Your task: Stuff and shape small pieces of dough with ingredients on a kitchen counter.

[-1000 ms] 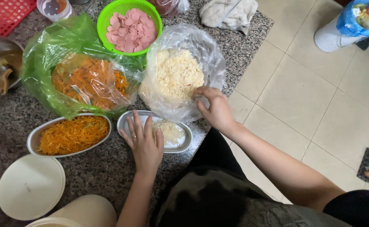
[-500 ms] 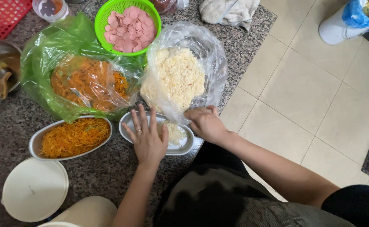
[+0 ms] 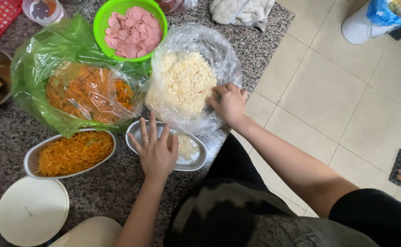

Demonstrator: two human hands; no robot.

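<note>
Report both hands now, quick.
Left hand: open, fingers spread flat over the oval metal dish.
Right hand: curled in the clear bag of pale crumbled food; whether it grips any cannot be told.

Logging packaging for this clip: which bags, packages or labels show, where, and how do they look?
Clear plastic bag: counter centre, open, holds pale shreds; right hand inside.
Green plastic bag: left of it, crumpled, holds orange shreds.
Blue bag: floor, top right, partly cut off.
No labels or screens.

counter (image 3: 264, 41): speckled grey granite | floor (image 3: 347, 105): pale beige square tiles | light: even, soft
</note>
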